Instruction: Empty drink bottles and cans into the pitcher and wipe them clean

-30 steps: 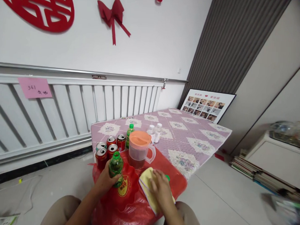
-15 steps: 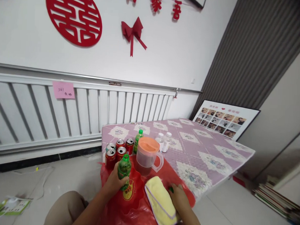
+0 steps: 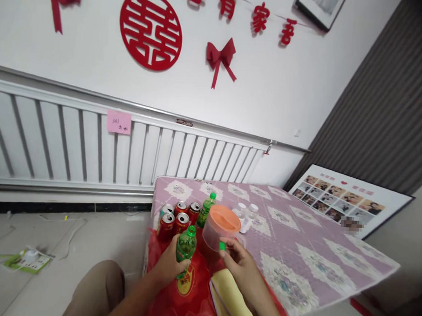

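My left hand (image 3: 169, 266) is wrapped round an open green plastic bottle (image 3: 185, 244) standing upright on a red plastic bag (image 3: 191, 294). My right hand (image 3: 239, 266) is raised beside it and pinches a small green cap (image 3: 222, 245) between thumb and fingers, just right of the bottle's mouth. A clear jug with an orange lid (image 3: 221, 227) stands right behind the cap. A yellow cloth (image 3: 231, 301) lies below my right hand.
Several red cans (image 3: 179, 217), another green bottle (image 3: 206, 208) and two small white bottles (image 3: 246, 213) stand on the purple patterned tablecloth (image 3: 291, 245). A white radiator (image 3: 92, 153) runs along the wall. A photo board (image 3: 349, 199) leans at right. Papers (image 3: 26, 260) lie on the floor.
My right hand left the yellow cloth, picked up the green cap from the bag and lifted it towards the bottle's mouth. The view swung to the right.
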The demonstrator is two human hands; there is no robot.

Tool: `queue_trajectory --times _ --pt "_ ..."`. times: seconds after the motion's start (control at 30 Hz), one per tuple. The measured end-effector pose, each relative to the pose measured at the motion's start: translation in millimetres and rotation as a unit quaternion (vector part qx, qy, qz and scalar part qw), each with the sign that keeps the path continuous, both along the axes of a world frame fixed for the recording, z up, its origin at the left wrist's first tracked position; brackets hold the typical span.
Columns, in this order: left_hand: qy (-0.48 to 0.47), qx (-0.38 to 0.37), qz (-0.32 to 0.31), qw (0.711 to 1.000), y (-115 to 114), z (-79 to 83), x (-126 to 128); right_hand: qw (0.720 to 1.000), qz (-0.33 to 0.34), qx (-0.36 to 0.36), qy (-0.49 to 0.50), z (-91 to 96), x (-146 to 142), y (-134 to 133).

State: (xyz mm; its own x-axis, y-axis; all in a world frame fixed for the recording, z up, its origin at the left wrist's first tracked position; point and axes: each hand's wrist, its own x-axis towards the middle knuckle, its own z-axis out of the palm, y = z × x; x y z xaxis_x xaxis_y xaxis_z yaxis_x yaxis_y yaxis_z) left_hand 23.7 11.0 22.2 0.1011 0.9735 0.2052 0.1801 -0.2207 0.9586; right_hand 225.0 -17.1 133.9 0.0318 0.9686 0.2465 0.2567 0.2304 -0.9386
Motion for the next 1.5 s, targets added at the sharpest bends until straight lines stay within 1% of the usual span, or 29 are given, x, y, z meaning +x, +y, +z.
queue_trajectory --times 0.1,0.17,0.23,0.3,0.43,0.57,0.7,0.9,1.03,1.17,1.37,1.5 --pt "-0.005 0.014 -0.003 1.0 -2 4.1 0 0.997 0.058 0.011 -0.042 11.5 -29 16" --pt "-0.005 0.012 0.002 1.0 -2 5.1 0 0.993 0.086 0.02 -0.082 16.2 -41 27" --pt "-0.009 0.004 0.006 1.0 -1 4.0 0 0.984 0.099 0.031 -0.147 21.1 -48 36" --pt "-0.012 -0.004 0.006 1.0 1 1.6 0 0.968 0.11 0.051 -0.219 26.3 -53 43" --pt "-0.005 -0.015 0.02 1.0 3 -1.4 1 0.927 0.168 0.098 -0.322 33.5 -61 52" --pt "-0.007 -0.018 0.015 1.0 3 -0.8 0 0.894 0.203 0.096 -0.387 35.2 -66 58" --pt "-0.001 -0.02 0.023 1.0 5 -5.3 0 0.881 0.238 0.095 -0.398 36.9 -66 63" --pt "0.003 -0.03 0.023 0.999 9 -17.7 1 0.88 0.272 0.068 -0.383 42.6 -61 69" --pt "-0.003 -0.027 0.02 0.999 9 -18.1 0 0.881 0.288 0.056 -0.371 45.1 -57 72" --pt "0.001 -0.029 0.026 0.999 9 -18.1 0 0.882 0.291 0.044 -0.369 46.1 -57 73" --pt "0.007 -0.024 0.028 0.999 10 -21.5 1 0.85 0.319 0.073 -0.413 49.8 -61 75" --pt "0.014 -0.029 0.028 0.999 9 -19.6 0 0.845 0.326 0.072 -0.418 49.5 -60 76"
